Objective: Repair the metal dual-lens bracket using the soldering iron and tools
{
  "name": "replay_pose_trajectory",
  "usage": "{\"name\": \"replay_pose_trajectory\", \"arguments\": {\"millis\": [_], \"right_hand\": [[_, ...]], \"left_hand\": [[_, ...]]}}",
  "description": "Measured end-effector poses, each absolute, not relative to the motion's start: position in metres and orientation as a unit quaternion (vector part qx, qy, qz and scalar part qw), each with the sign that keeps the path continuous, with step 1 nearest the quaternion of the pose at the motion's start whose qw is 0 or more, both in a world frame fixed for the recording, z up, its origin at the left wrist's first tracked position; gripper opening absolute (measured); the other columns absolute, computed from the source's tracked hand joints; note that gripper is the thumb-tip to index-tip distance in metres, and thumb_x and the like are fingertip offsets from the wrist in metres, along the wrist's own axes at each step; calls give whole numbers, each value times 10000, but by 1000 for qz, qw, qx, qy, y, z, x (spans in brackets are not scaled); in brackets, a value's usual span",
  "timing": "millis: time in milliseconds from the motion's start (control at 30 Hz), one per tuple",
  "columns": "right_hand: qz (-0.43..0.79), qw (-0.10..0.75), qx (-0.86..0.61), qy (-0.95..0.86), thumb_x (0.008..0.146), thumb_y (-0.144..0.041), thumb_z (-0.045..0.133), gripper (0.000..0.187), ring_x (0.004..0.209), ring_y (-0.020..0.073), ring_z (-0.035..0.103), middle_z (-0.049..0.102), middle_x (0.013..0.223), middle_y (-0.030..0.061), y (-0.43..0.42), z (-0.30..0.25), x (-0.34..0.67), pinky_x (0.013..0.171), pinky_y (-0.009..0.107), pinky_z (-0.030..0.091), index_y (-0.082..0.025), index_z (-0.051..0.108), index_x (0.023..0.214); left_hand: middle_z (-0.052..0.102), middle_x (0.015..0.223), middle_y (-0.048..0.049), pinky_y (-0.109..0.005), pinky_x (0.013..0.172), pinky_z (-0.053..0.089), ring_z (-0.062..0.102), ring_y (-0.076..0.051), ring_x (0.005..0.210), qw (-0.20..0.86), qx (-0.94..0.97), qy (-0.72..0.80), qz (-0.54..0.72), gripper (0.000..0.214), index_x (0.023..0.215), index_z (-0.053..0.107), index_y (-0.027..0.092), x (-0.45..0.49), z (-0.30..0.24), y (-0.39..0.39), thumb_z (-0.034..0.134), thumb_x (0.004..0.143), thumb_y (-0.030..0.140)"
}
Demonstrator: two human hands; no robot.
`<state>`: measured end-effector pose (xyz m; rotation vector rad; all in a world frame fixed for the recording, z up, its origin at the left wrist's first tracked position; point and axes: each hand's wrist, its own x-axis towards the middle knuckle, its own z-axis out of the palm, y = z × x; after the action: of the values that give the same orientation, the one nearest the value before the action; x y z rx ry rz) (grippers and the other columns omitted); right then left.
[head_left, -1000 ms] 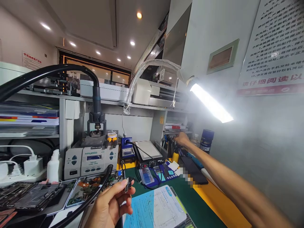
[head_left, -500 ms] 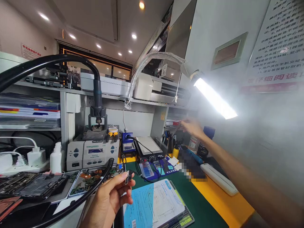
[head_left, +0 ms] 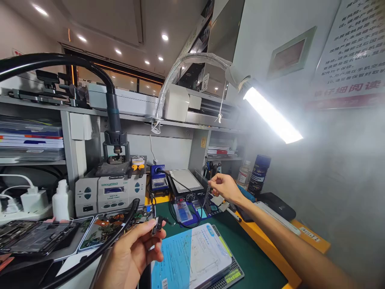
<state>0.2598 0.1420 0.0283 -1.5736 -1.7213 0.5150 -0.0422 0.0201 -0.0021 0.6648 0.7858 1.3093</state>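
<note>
Between the thumb and fingers of my left hand (head_left: 129,249) is a small black-and-silver electronic part (head_left: 157,225), its exact kind too small to make out. A blue-and-white box (head_left: 192,257) lies just to the right of that hand, on top of a perforated dark tray. My right hand (head_left: 225,186) is raised over the back of the bench, pinching slim metal tweezers (head_left: 206,196) that point downward. Below the tweezers are blue cards and small packets (head_left: 198,210) on the green mat (head_left: 252,257).
A soldering station (head_left: 112,192) stands at back left beside a white bottle (head_left: 63,200). Trays of circuit boards (head_left: 105,228) and a black hose (head_left: 90,261) cross the left side. A heating plate (head_left: 186,182) sits mid-back. A bright lamp (head_left: 272,114) hangs above my right arm.
My right hand has come away from the tool holder at the back, moving left and down with the tweezers. My left hand still holds the small part; the view has shifted slightly.
</note>
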Motion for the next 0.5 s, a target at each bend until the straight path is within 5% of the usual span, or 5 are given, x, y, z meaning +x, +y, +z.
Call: {"name": "replay_pose_trajectory", "arguments": {"millis": [500], "right_hand": [[149, 304, -646, -684, 950, -327, 583, 272, 934, 205, 653, 641, 1133, 72, 162, 5, 260, 798, 392, 560, -155, 605, 1159]], "left_hand": [[703, 719, -140, -336, 476, 549, 604, -210, 574, 680, 265, 374, 573, 102, 780, 732, 87, -44, -9, 27, 661, 785, 160]]}}
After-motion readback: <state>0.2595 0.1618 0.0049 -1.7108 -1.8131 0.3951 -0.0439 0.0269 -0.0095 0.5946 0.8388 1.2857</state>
